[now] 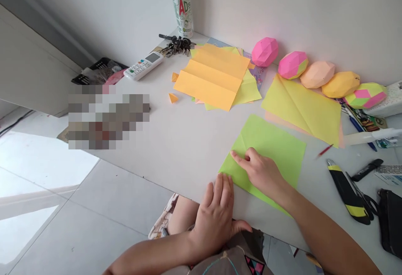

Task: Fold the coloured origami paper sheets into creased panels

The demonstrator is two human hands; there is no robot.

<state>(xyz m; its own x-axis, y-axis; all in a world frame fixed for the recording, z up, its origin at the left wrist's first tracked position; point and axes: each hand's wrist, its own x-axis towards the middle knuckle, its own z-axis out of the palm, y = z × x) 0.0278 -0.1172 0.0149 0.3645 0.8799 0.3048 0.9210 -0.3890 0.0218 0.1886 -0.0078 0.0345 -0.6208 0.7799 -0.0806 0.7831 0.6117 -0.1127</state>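
A sheet of light green paper [282,153] lies flat at the front of the table, a faint crease near its left corner. My left hand [216,208] is open at the table edge, its fingers together and stretched out, fingertips on the paper's near left corner. Over the left part of the same sheet, my right hand [260,168] points its index finger onto the paper near the left edge. Its other fingers are partly curled, with nothing visible in them. Behind the green sheet lies yellow paper [301,107] with a diagonal crease, partly covering a peach sheet.
Creased orange paper [213,76] tops a pile at the back. Several faceted paper shapes, one a pink ball [265,52], line the wall. A remote [143,65], keys [177,45] and a spray can [182,7] stand left; a utility knife [348,195] and scissors [370,204] lie right.
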